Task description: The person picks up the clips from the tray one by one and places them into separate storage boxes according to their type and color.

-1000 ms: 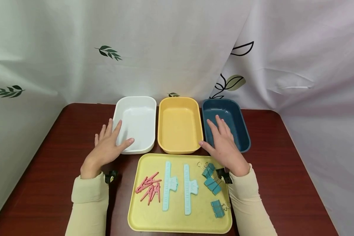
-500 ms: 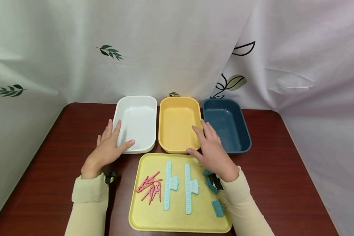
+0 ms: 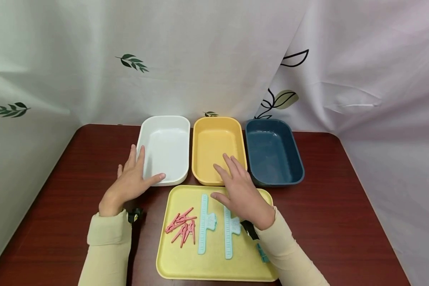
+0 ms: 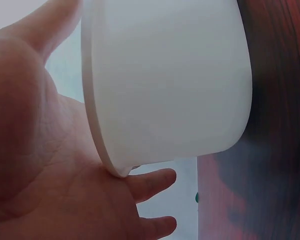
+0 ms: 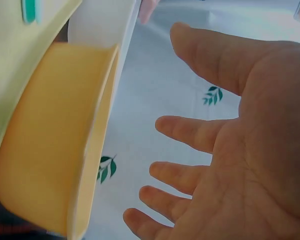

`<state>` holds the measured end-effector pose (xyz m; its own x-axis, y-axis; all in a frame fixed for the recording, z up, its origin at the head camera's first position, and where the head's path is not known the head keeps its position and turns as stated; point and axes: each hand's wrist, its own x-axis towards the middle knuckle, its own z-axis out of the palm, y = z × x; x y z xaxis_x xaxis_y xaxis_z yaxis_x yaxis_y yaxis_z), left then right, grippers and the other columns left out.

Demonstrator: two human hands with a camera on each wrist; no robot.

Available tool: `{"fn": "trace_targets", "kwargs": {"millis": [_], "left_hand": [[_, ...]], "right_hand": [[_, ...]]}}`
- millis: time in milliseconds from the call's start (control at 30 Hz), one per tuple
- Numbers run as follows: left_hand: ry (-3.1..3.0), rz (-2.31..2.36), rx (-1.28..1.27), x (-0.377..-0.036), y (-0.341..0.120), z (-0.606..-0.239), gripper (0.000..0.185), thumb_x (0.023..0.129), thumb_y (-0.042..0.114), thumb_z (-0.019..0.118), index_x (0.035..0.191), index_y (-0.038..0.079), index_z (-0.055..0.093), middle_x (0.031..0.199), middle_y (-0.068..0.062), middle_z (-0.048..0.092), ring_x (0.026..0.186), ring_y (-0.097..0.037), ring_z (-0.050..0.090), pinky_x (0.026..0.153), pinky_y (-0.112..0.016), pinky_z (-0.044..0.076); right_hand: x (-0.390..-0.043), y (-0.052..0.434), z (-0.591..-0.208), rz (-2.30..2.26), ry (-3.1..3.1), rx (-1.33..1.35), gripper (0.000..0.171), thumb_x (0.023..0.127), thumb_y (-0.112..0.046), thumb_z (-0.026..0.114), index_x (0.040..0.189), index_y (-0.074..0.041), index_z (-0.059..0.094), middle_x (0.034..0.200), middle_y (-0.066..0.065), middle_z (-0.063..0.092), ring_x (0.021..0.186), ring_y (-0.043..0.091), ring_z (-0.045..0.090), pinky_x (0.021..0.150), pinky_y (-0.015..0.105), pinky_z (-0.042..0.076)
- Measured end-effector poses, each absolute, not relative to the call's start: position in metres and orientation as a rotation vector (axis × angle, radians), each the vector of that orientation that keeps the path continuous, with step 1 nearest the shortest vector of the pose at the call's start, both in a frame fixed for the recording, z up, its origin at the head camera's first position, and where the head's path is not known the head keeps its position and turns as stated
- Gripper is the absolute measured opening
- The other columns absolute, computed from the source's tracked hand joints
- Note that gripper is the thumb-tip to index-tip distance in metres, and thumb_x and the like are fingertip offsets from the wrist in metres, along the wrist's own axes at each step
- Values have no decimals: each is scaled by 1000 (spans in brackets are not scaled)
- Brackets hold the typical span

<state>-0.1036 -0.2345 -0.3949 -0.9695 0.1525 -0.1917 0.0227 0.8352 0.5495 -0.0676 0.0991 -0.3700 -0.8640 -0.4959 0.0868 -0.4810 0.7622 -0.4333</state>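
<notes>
With fingers spread, my left hand (image 3: 128,182) is at the left front corner of a white bin (image 3: 168,151); the left wrist view has the bin's rim against the palm. My right hand (image 3: 243,196), fingers extended and holding nothing, hovers over the front of a yellow bin (image 3: 214,145) and the back of a pale yellow tray (image 3: 186,268). On that tray lie several pink clothespins (image 3: 182,226), a light blue ruler clip (image 3: 202,230) and a second ruler clip (image 3: 228,242), partly under my right hand. One teal binder clip (image 3: 262,253) shows beside my right sleeve.
To the right of the yellow bin stands a dark blue bin (image 3: 275,155). All three bins line the back of a dark red-brown table (image 3: 336,206), behind the tray. A pale curtain (image 3: 186,59) with leaf prints hangs behind and at the sides.
My right hand has moved left and toward the front, from the dark blue bin to the yellow bin's front, covering some binder clips. My left hand has stayed nearly still.
</notes>
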Motion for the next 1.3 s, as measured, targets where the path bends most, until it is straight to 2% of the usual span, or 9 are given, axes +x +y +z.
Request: {"fn": "trace_targets", "kwargs": {"millis": [433, 767, 1300], "left_hand": [[2775, 842, 131, -103, -235, -395, 129, 87, 68, 64, 153, -4, -21, 162, -17, -28, 151, -41, -11, 111, -73, -7], [2783, 840, 105, -103, -234, -393, 131, 85, 67, 67, 153, -7, -18, 162, -23, -24, 151, -43, -9, 112, -72, -3], [2796, 831, 104, -104, -235, -397, 134, 83, 69, 68, 154, -5, -18, 162, -24, -22, 151, -43, -7, 113, -71, 2]], "right_hand": [[-56, 76, -374, -630, 2842, -883, 73, 92, -38, 75, 152, -11, 44, 165, 15, 20, 151, 35, 17, 119, 53, 24], [-50, 61, -375, -518, 2751, -980, 69, 95, -39, 70, 151, -7, 45, 157, 14, 37, 146, 32, 32, 119, 46, 26], [-46, 46, -378, -410, 2684, -1257, 60, 93, -27, 75, 145, -8, 52, 148, 12, 49, 139, 25, 43, 115, 35, 35]]}}
